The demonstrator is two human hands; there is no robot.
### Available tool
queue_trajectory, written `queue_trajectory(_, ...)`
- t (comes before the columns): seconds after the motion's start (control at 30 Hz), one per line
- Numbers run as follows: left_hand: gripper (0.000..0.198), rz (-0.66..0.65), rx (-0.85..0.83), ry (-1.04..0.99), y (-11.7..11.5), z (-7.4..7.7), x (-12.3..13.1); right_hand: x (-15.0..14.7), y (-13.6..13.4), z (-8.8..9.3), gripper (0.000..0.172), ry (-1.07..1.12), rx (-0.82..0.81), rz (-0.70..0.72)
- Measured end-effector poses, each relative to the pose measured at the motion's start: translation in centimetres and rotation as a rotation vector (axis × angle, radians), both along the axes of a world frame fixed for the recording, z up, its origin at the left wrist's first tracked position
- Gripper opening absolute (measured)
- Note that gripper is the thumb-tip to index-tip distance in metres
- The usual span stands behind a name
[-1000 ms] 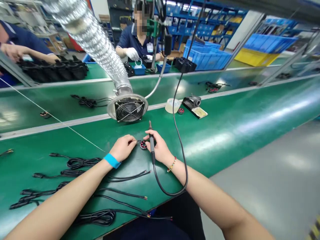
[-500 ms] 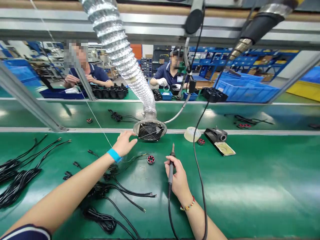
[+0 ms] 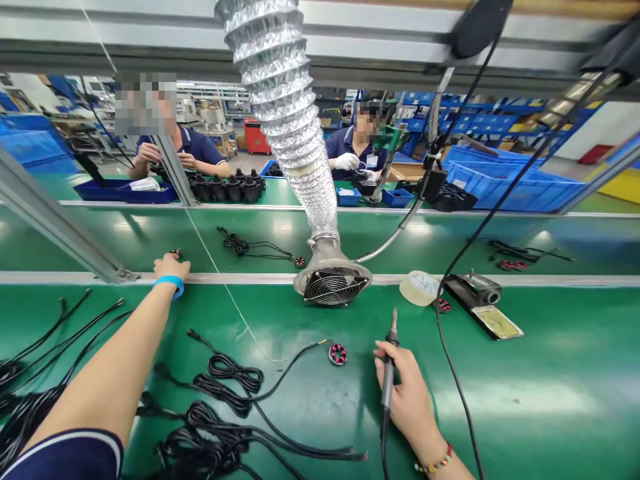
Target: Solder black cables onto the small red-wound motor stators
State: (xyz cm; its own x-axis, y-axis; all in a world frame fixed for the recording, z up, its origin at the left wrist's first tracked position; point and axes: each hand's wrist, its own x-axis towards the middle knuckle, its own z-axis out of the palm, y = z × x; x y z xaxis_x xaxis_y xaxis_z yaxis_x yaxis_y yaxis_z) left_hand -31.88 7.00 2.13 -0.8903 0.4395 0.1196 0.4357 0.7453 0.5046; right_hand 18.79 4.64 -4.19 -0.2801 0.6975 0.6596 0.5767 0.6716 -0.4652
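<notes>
My left hand (image 3: 171, 267), with a blue wristband, reaches over the white rail. Its fingers are closed at a small round stator (image 3: 176, 253) on the far green strip, partly hidden by the fingertips. My right hand (image 3: 410, 393) is wrapped round a soldering iron (image 3: 388, 373), tip pointing up and away. Left of the iron, a red and black stator (image 3: 338, 355) lies on the green bench, joined to the end of a black cable (image 3: 290, 381). Coiled black cables (image 3: 215, 427) lie between my arms.
A fan hood (image 3: 333, 283) on a silver duct hangs above the bench. To the right are a pale dish (image 3: 419, 288), another stator (image 3: 443, 305) and a soldering iron stand (image 3: 480, 293) with a yellow sponge. Two co-workers sit opposite. A hanging black cord (image 3: 450, 353) crosses the right side.
My left hand has left the area beside the fan hood and moved left, across the rail to the stator there. My right hand keeps the soldering iron. The whole view has shifted.
</notes>
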Motion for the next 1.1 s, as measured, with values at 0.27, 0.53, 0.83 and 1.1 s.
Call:
queue_trajectory(0.27, 0.042, -0.435, -0.074, 0.162, 5.6, -2.1, 1.9, -0.7, 0.2, 0.2, 0.021, -0.132, 0.041, -0.061)
queue_trajectory(0.53, 0.042, -0.685, -0.142, 0.292, 8.2, -0.9, 4.7, -0.4, 0.4, 0.0, 0.023, -0.193, 0.063, -0.065)
queue_trajectory(0.83, 0.034, -0.112, -0.382, 0.212, 1.1, 1.8, -5.3, -0.8, 0.9, 0.2, 0.02, -0.129, 0.099, -0.089)
queue_trajectory(1.1, 0.037, -0.862, -0.338, 0.153, 4.0, -2.1, 2.7, -1.0, 0.4, 0.5, 0.02, -0.11, 0.052, -0.098)
